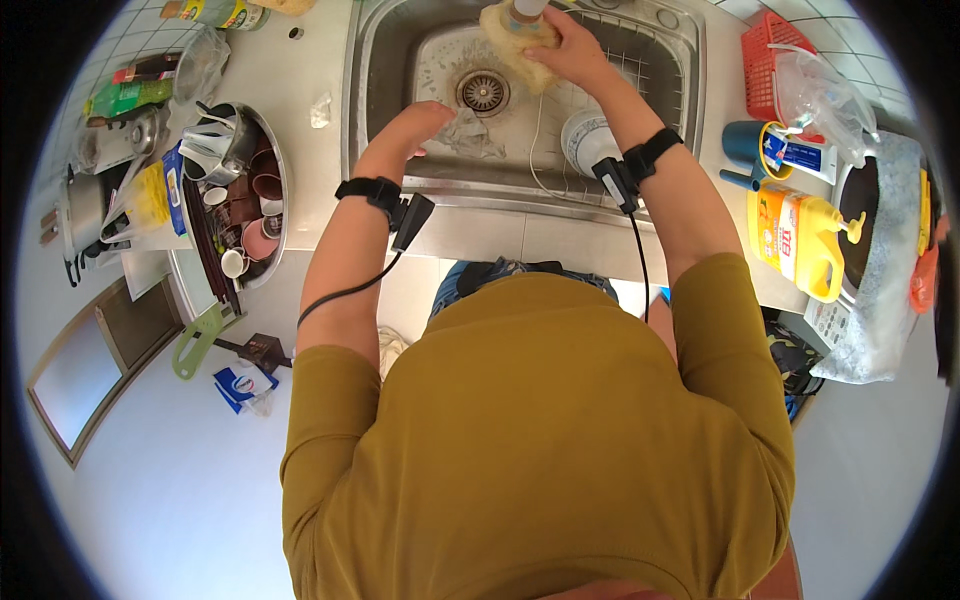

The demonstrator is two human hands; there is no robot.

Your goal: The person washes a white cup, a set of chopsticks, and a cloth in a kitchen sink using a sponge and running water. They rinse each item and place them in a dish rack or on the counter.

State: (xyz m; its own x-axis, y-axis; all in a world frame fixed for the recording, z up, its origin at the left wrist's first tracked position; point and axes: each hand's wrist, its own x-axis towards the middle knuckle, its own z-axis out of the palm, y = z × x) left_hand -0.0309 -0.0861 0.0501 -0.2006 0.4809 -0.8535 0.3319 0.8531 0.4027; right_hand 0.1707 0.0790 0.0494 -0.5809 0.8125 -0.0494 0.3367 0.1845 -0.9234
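In the steel sink (352, 112), my right hand (574, 51) grips a pale yellow cloth (517, 52) at the far side, under the white faucet end (529, 7). My left hand (424, 124) hovers over the near left of the basin, its thumb apart from its fingers and nothing visible in it. A crumpled translucent film (474, 136) lies just beyond those fingertips; whether they touch is unclear. The drain strainer (483, 92) sits between my hands. Below my right forearm, a white patterned bowl (586, 142) rests on a wire rack (634, 75), partly hidden.
On the left stands a steel basin (279, 225) of cups and pots, with bottles (225, 13) behind. A red basket (765, 64), a blue cup (742, 142) and a yellow pump jug (795, 240) line the right counter. Cables (360, 287) hang from both wrist straps.
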